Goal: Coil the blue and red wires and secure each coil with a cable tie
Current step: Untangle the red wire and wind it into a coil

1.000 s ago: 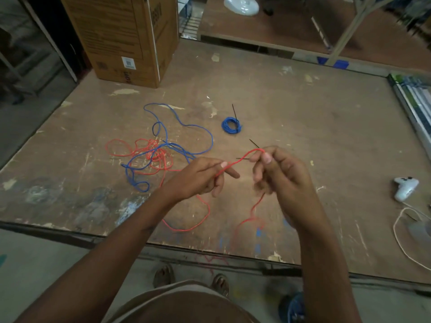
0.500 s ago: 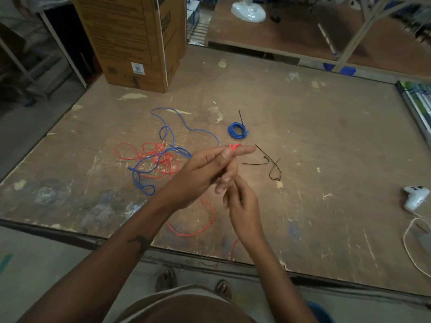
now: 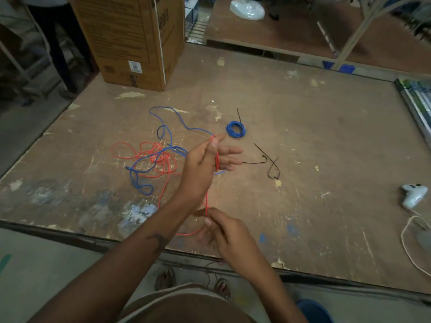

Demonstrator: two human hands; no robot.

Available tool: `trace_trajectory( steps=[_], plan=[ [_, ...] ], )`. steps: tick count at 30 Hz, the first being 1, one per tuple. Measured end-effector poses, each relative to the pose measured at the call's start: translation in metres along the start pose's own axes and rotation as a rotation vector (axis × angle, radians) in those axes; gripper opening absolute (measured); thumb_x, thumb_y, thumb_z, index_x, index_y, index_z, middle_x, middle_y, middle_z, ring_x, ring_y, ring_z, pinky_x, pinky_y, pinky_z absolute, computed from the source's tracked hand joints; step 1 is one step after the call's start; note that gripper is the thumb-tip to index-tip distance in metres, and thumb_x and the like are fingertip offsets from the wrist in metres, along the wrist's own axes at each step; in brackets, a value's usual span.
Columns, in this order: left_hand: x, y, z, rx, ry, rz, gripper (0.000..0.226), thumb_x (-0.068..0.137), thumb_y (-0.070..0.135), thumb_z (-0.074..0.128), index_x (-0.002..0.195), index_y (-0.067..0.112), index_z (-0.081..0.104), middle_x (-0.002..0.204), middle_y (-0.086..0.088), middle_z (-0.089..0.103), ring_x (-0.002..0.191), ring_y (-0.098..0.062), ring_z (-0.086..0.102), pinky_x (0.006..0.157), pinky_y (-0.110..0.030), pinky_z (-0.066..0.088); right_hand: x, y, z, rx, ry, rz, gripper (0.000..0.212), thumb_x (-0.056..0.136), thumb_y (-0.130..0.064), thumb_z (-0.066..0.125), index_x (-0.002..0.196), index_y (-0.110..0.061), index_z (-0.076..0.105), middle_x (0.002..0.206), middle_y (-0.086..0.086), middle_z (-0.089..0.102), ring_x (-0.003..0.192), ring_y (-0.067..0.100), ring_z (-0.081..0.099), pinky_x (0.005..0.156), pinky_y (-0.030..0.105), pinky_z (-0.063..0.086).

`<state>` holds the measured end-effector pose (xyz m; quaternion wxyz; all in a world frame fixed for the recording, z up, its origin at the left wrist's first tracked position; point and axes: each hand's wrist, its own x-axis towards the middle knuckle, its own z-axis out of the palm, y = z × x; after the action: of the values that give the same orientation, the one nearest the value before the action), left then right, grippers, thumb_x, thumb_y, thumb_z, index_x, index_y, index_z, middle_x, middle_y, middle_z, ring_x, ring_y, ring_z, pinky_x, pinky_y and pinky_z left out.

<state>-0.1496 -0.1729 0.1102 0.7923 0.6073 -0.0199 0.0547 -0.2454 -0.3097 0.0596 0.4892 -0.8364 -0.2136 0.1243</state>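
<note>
Right hand [image 3: 224, 229] has dropped toward 6 o'clock, pinching the red wire [image 3: 168, 166] – left hand [image 3: 207, 157] pins its end under the thumb, fingers straight, first turn now laid across them – so winding has begun; loose tangle at 9 o'clock.

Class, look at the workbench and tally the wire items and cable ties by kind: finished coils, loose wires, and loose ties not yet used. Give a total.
Finished blue coil, already tied: 1
Loose red wire, being wound by the left hand and right hand: 1
Loose blue wire: 1
Loose black cable ties: 2
Total: 5
</note>
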Motion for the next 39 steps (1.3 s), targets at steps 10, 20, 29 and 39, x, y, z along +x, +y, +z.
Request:
trace_trajectory(
  steps=[10,20,29,39],
  plan=[
    [0.001,-0.013,-0.025,0.987,-0.288,0.249,0.046,0.112,0.031,0.040,0.153,0.015,0.050,0.102,0.002,0.079,0.079,-0.024,0.074,0.077,-0.041,0.059,0.006,-0.023,-0.029,0.092,0.301,0.046,0.023,0.113,-0.032,0.052,0.105,-0.027,0.072,0.064,-0.021,0.059,0.056,-0.001,0.050,0.060,0.025,0.039],
    [-0.015,0.008,-0.035,0.548,-0.615,-0.034,0.045,0.117,0.024,0.036,0.109,0.022,0.080,0.062,0.005,0.036,0.055,-0.012,0.034,0.058,-0.027,0.032,0.042,-0.010,-0.095,-0.159,0.504,-0.190,0.015,0.108,-0.011,0.062,0.108,-0.017,0.075,0.083,-0.010,0.068,0.081,0.011,0.066,0.076,0.029,0.049],
    [-0.029,0.032,-0.028,0.108,-0.798,-0.210,0.053,0.116,0.018,0.029,0.118,-0.024,0.061,0.055,0.007,0.032,0.048,-0.009,0.026,0.051,-0.021,0.029,0.065,0.030,-0.071,-0.150,0.422,-0.196,0.029,0.107,-0.020,0.059,0.078,-0.020,0.061,0.070,-0.007,0.054,0.063,0.006,0.054,0.061,0.029,0.040],
    [0.008,0.066,-0.026,-0.398,-0.344,-0.131,0.053,0.117,0.028,0.025,0.129,-0.002,0.067,0.048,0.007,0.022,0.041,-0.009,0.015,0.053,-0.030,0.014,0.023,0.014,0.014,0.774,0.146,-0.013,0.046,0.107,-0.058,0.050,0.081,-0.021,0.054,0.060,0.001,0.047,0.045,0.019,0.037,0.045,0.030,0.030]
  ],
)
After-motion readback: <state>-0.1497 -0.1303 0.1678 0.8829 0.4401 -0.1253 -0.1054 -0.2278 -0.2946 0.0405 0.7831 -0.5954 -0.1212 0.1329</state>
